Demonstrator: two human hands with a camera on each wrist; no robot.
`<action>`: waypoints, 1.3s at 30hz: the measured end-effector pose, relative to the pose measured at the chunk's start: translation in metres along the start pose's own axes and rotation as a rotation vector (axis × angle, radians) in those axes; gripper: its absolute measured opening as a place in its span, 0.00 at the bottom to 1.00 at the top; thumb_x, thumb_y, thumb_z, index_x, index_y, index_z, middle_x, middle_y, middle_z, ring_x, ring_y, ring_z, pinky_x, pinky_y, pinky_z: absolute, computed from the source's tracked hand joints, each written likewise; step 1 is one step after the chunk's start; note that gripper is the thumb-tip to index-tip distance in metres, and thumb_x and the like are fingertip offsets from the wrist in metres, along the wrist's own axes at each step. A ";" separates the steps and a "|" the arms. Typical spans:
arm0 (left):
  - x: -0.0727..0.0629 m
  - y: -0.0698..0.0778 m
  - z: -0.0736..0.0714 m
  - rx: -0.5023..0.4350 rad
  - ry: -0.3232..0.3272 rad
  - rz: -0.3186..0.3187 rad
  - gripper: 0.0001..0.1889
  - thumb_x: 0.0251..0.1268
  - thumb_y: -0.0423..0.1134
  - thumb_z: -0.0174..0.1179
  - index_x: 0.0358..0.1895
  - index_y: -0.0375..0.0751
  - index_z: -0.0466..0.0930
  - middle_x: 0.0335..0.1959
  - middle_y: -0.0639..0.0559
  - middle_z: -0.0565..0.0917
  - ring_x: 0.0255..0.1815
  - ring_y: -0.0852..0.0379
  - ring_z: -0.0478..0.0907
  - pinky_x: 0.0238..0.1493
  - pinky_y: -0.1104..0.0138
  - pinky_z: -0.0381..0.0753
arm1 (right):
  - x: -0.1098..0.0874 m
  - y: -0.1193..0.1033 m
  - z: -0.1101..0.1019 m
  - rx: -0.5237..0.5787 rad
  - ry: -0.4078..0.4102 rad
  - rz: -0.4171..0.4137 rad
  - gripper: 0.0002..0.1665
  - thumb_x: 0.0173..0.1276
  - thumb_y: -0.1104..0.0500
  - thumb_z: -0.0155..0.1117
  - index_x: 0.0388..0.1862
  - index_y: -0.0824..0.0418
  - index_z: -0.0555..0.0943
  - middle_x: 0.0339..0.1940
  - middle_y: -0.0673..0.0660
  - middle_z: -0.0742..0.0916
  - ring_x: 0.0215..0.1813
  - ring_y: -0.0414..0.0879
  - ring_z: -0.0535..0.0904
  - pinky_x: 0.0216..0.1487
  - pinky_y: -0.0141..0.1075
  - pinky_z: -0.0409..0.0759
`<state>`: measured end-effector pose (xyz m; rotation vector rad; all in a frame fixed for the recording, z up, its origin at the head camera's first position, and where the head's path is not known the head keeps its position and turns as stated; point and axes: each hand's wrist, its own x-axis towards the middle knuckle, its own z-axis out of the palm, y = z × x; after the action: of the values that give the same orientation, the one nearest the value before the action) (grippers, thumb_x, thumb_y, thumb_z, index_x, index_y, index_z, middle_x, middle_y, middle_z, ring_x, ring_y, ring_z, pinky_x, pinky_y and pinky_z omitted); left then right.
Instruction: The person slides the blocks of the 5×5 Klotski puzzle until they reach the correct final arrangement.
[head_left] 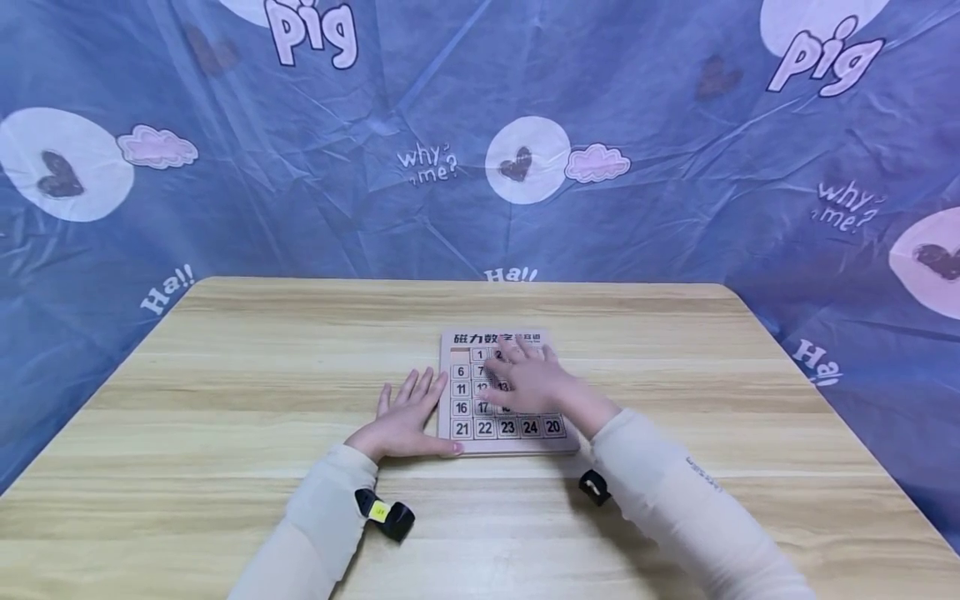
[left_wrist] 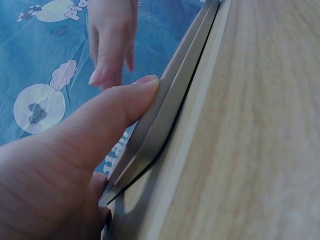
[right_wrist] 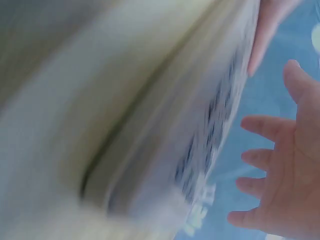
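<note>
A flat number sliding puzzle lies on the table, its dark heading along the far edge. Its top left cell holds no tile, and the front row reads 21, 22, 23, 24, 20. My left hand rests at the puzzle's left side, fingers straight and spread, with the thumb against the front edge near the corner. Over the tiles is my right hand, its fingers spread apart and holding nothing; it hides several tiles. In the right wrist view the right palm is raised beside the puzzle's blurred face.
The wood-grain table spreads around the puzzle on all sides. A blue printed cloth hangs behind and beside it. Each wrist wears a small black camera, one on the left wrist and one on the right wrist.
</note>
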<state>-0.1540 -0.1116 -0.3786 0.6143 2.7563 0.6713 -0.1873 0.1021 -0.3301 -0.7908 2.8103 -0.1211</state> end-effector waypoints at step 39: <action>-0.001 -0.001 -0.001 -0.009 0.017 0.017 0.56 0.37 0.67 0.58 0.68 0.45 0.39 0.67 0.42 0.38 0.65 0.46 0.29 0.55 0.46 0.23 | -0.060 0.038 0.010 0.065 0.040 -0.008 0.42 0.61 0.35 0.42 0.65 0.61 0.57 0.66 0.66 0.48 0.64 0.65 0.42 0.54 0.64 0.44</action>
<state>-0.1539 -0.1130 -0.3779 0.6339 2.7651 0.6947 -0.1541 0.1653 -0.3342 -0.7928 2.8246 -0.2307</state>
